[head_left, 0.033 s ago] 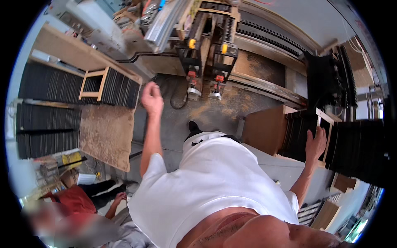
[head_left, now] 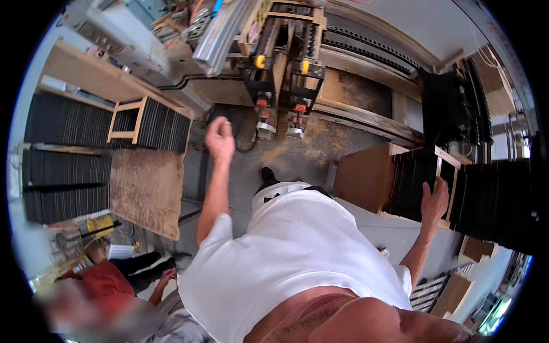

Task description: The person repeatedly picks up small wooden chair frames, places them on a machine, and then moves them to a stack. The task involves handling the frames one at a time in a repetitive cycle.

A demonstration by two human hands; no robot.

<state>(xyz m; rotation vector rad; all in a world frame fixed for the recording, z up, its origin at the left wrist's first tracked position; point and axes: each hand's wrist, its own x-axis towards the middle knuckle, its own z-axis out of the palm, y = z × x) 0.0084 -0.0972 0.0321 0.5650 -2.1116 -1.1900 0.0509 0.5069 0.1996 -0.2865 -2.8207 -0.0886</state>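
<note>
My left hand (head_left: 220, 140) is raised over the floor, left of my body. Its fingers are loosely curled and I see nothing in them. My right hand (head_left: 436, 201) reaches out to the right, thumb and fingers apart, over a small light wooden frame (head_left: 446, 157). Whether it touches the frame cannot be made out. That frame stands upright among tightly packed black panels (head_left: 486, 191). Another light wooden frame (head_left: 136, 123) stands on the left with more black panels (head_left: 166, 123), well away from my left hand.
Ahead is a machine with two black arms and red-and-silver clamps (head_left: 298, 114). Sawdust (head_left: 326, 140) lies on the floor around it. A worn brown board (head_left: 148, 191) is at left, a brown panel (head_left: 360, 177) at right. A person in a red top (head_left: 106, 283) is at lower left.
My left hand has moved slightly right and down in the picture. My right hand stays beside the right wooden frame. The view has shifted a little.
</note>
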